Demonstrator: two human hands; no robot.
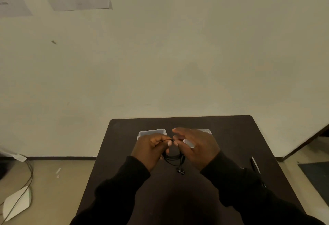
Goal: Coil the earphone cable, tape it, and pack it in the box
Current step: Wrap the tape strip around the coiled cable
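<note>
A black earphone cable (pixel 173 159) hangs in loose loops between my hands above the dark table (pixel 178 198), its two earbuds (pixel 180 171) dangling at the bottom. My left hand (pixel 151 148) is closed around the top of the loops. My right hand (pixel 195 146) pinches the cable's upper end with thumb and forefinger, its other fingers spread. Behind my hands lie two clear plastic box halves, one at the left (pixel 152 133), one at the right (pixel 206 131) partly hidden by my right hand.
A pen-like tool (pixel 255 165) lies near the table's right edge, with a small white piece (pixel 242 168) beside it. A beige wall stands just behind the table. On the floor at the left are cables (pixel 28 176) and a white object (pixel 17 203).
</note>
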